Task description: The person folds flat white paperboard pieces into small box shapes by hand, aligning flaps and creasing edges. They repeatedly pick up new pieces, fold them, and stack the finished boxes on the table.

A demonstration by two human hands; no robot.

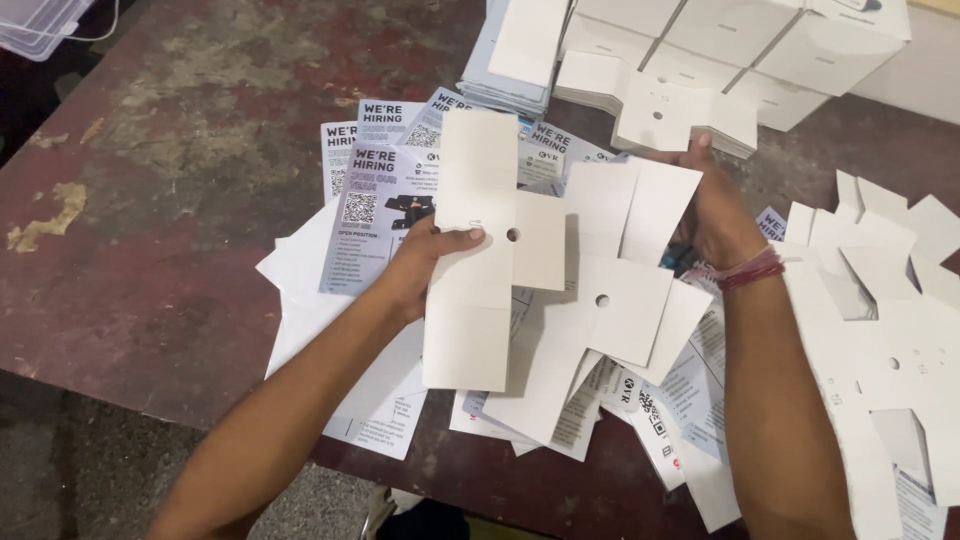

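Note:
My left hand (425, 262) grips a flat white cardboard box blank (480, 250), cross-shaped with a small round hole, thumb on its front. The blank is held upright over the table. My right hand (715, 205) reaches to the far side and holds the edge of more flat white blanks (625, 215); a red thread band is on its wrist. Further blanks (610, 300) with holes lie fanned out between my two forearms.
Printed flyers (385, 200) with square codes are spread on the worn dark red table (170, 200). Stacks of white cut blanks (660, 100) and white boxes (740, 35) stand at the back. More blanks (890, 330) lie at the right. A clear plastic bin (40, 22) is far left.

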